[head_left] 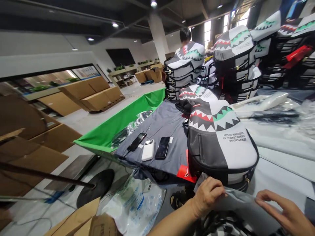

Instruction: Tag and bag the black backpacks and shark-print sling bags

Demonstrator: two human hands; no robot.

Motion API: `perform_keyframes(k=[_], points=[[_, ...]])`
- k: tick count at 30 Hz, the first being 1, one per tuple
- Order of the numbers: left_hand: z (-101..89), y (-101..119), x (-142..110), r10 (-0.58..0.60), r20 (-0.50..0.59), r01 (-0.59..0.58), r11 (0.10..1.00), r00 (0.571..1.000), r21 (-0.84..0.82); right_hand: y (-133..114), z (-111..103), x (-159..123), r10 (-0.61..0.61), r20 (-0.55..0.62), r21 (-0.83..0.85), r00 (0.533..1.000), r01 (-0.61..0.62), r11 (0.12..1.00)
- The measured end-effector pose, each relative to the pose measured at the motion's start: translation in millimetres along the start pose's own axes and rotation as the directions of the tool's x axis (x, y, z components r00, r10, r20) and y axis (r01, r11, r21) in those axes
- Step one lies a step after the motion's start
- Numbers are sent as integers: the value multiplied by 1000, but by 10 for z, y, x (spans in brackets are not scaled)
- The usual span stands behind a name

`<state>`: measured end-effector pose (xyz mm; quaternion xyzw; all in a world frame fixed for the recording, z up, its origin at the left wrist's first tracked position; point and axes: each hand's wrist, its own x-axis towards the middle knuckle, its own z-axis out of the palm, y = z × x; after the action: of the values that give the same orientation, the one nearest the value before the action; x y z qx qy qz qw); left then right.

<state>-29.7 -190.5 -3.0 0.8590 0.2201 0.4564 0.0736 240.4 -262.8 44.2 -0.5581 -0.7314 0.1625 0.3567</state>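
The backpack (219,141) carries a shark-mouth pattern: white teeth on black, with a red band on the left and a green band on the right, above a body divided into dark grey and white panels with black lettering. The sheet (242,205) is plain grey, the cloth (118,126) bright green, and the table cover (157,121) slate grey. The tag (184,173) is red, the cartons (91,95) are brown, and the shirt (221,224) shows a black-and-white pattern.

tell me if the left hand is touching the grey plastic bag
Touching. The head view shows the left hand plainly on the grey plastic bag, its fingers curled over the bag's upper edge.
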Motion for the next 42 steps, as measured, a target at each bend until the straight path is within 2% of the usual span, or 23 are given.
perform_keyframes(k=[2, 4, 6, 9, 11, 13, 14, 15, 16, 18, 19, 21, 23, 26, 28, 30, 32, 34, 35, 37, 40, 42], points=[[-20, 19, -21, -14, -24, 13, 999, 1000, -32, 69, -10, -16, 126, -25, 121, 992, -122, 985], [-30, 35, -30, -21, -39, 19, 999, 999, -38, 101, 64, 73, 186, -142, 176, 972, -160, 971], [-27, 51, -23, -17, -43, 17, 1000, 999, -5, 126, 175, 227, 183, -237, 187, 954, -140, 972], [3, 80, 8, 12, -36, -7, 991, 999, 131, 178, 290, 429, 171, -313, 170, 934, -122, 978], [34, 101, 27, 27, -16, -23, 976, 1000, 217, 205, 297, 449, 201, -419, 119, 885, -166, 979], [65, 117, 35, 16, 6, -17, 964, 1000, 265, 202, 273, 361, 197, -573, 35, 795, -217, 976], [78, 123, 33, 4, 12, -7, 961, 1000, 275, 187, 268, 288, 161, -629, -19, 761, -222, 975], [89, 127, 28, -10, 17, 5, 959, 1000, 283, 163, 275, 208, 91, -652, -80, 753, -187, 979], [96, 130, 21, -23, 19, 16, 957, 1000, 289, 132, 300, 130, -2, -632, -148, 775, -118, 982], [96, 134, 8, -37, 26, 28, 956, 999, 291, 67, 400, 17, -216, -499, -277, 839, 81, 957], [87, 135, 5, -40, 32, 29, 957, 999, 289, 40, 466, -8, -305, -430, -329, 850, 167, 929], [52, 135, 12, -42, 42, 28, 959, 998, 283, 16, 592, 6, -414, -361, -424, 836, 249, 871], [3, 137, 29, -18, 43, 7, 966, 999, 259, 40, 663, 72, -470, -357, -490, 807, 267, 830], [-43, 157, 42, 42, 11, -43, 977, 999, 209, 142, 636, 180, -566, -314, -527, 762, 356, 772], [-27, 190, 16, 48, -36, -38, 970, 998, 239, 224, 572, 224, -630, -262, -535, 731, 433, 725], [18, 240, -43, 5, -126, 36, 947, 992, 319, 302, 520, 242, -668, -206, -519, 715, 500, 694], [63, 296, -117, -84, -237, 170, 914, 968, 369, 367, 494, 239, -678, -166, -485, 716, 539, 688], [75, 341, -176, -158, -277, 260, 886, 948, 384, 413, 483, 228, -679, -120, -437, 724, 576, 691], [67, 351, -194, -184, -258, 277, 878, 948, 391, 424, 474, 224, -683, -95, -411, 724, 596, 690], [31, 331, -206, -182, -172, 239, 877, 968, 417, 418, 441, 234, -694, -43, -358, 718, 638, 682], [-30, 184, -198, -75, -15, 74, 892, 997, 446, 358, 368, 307, -698, 27, -301, 716, 671, 677], [-73, 41, -190, 22, 109, -69, 896, 994, 440, 317, 326, 392, -710, 81, -292, 699, 698, 654]])
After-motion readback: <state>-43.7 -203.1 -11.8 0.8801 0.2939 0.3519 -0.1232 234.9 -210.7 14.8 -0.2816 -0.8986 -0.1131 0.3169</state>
